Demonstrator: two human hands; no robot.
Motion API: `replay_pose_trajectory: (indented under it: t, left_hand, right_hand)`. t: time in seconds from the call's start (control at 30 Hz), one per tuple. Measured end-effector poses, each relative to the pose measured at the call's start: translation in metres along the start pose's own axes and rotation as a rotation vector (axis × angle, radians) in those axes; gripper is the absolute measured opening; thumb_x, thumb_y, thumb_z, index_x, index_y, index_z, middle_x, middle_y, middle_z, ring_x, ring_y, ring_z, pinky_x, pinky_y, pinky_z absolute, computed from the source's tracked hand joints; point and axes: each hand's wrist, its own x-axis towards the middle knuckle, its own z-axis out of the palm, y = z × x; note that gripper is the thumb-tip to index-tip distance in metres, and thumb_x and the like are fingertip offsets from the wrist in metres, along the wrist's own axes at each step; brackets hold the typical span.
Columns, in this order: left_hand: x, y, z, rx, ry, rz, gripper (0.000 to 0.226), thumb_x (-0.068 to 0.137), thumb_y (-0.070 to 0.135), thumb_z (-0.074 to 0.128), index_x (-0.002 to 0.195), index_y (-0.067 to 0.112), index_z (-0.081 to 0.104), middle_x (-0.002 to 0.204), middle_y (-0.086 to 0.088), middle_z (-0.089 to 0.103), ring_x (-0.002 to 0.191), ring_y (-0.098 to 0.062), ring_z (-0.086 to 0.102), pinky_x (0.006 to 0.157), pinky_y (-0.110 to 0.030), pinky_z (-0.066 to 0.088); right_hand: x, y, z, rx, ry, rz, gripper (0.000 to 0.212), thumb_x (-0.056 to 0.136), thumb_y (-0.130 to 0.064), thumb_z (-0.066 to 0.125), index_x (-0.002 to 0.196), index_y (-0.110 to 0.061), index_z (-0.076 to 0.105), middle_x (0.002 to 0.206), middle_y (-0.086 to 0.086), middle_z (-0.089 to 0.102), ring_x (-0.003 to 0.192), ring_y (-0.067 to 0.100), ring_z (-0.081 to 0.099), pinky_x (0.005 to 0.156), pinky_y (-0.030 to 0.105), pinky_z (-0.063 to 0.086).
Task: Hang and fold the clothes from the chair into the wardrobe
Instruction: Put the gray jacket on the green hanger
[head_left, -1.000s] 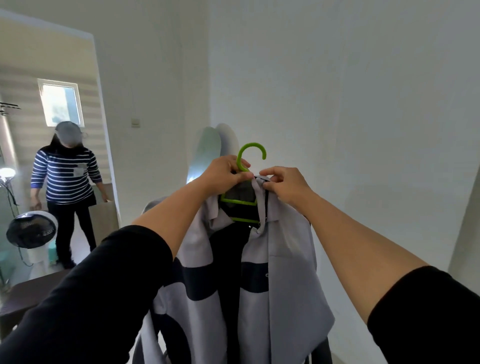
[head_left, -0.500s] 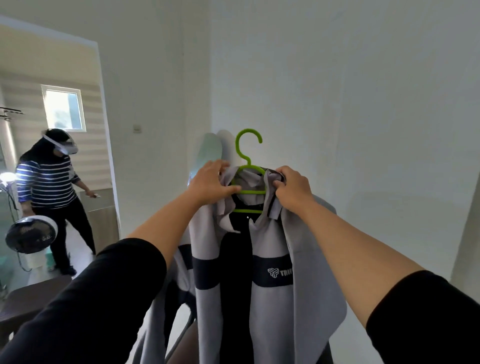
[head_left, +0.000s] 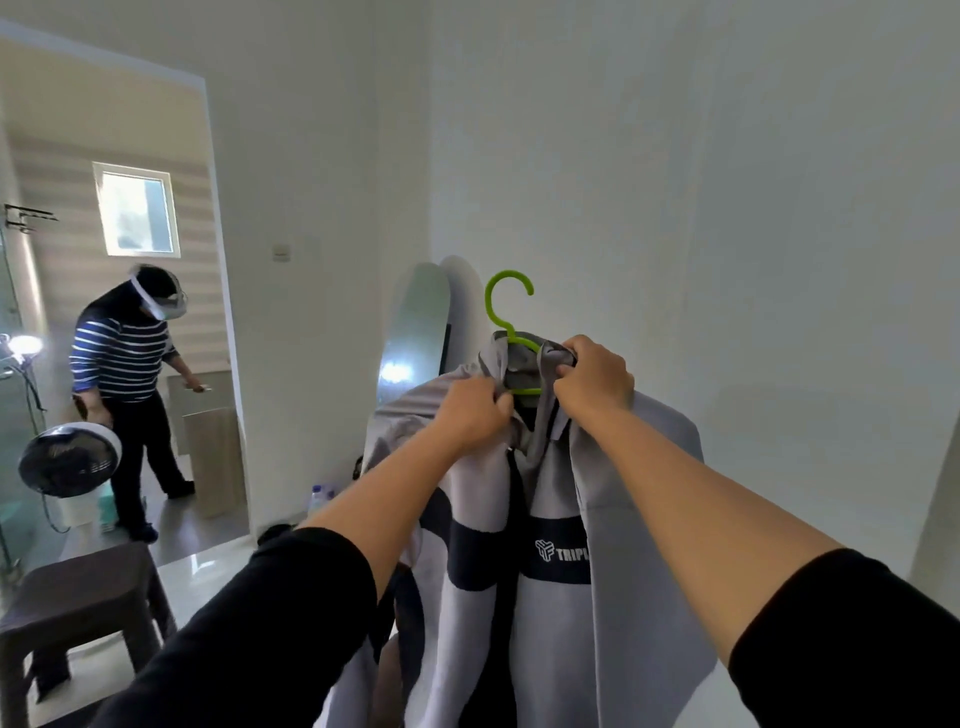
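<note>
Shirt (head_left: 613, 561), grey with a dark band across the chest and a white logo on the band, held up at arm's length in front of a white wall (head_left: 701, 197), front open and hanging down out of the bottom of the view. Draped on a green hanger (head_left: 511, 332), hook free above the collar and curled toward the right. Left hand (head_left: 475, 410) at the left side of the collar, fingers (head_left: 501, 408) curled tight and pinching the grey cloth. Right hand (head_left: 595, 379) at the right side of the collar, fingers clenched round a bunched fold of cloth, close against the hanger's shoulder; whether touching the plastic too, cannot tell. Both forearms bare, black sleeves (head_left: 270, 623) pushed up toward the elbows.

Behind the shirt, leaning at the wall, a tall rounded mirror (head_left: 415, 332) catching a bright spot of light. Left of it a doorway (head_left: 223, 291) into another room with a small window (head_left: 137, 210). In that room, a second person (head_left: 127, 395) in a blue-and-white striped top and dark trousers, white headset on the head, standing beside a pale cabinet (head_left: 213, 452). Low at the left, a round black fan (head_left: 67, 460) in a white ring, and nearer, a dark brown stool (head_left: 78, 597) on a glossy pale floor (head_left: 208, 566).
</note>
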Motion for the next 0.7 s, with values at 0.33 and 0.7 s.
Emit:
replay_pose_trajectory:
  t: [0.33, 0.7]
  left_hand:
    - [0.018, -0.015, -0.03, 0.087, 0.472, 0.125, 0.042, 0.087, 0.058, 0.049, 0.107, 0.022, 0.055, 0.106, 0.0, 0.058, 0.103, -0.021, 0.052, 0.086, -0.036, 0.033]
    - [0.045, 0.032, -0.032, -0.131, 0.421, 0.225, 0.02, 0.093, 0.033, 0.052, 0.091, 0.016, 0.061, 0.092, -0.005, 0.06, 0.094, -0.028, 0.057, 0.079, -0.037, 0.037]
  right_hand:
    - [0.013, 0.016, -0.025, 0.258, 0.071, -0.088, 0.025, 0.091, -0.009, 0.053, 0.115, -0.016, 0.054, 0.111, 0.008, 0.064, 0.105, 0.028, 0.057, 0.087, 0.032, 0.042]
    - [0.013, 0.038, -0.085, -0.087, 0.358, -0.228, 0.049, 0.088, -0.045, 0.055, 0.135, -0.039, 0.042, 0.13, 0.001, 0.05, 0.123, 0.02, 0.044, 0.098, 0.044, 0.03]
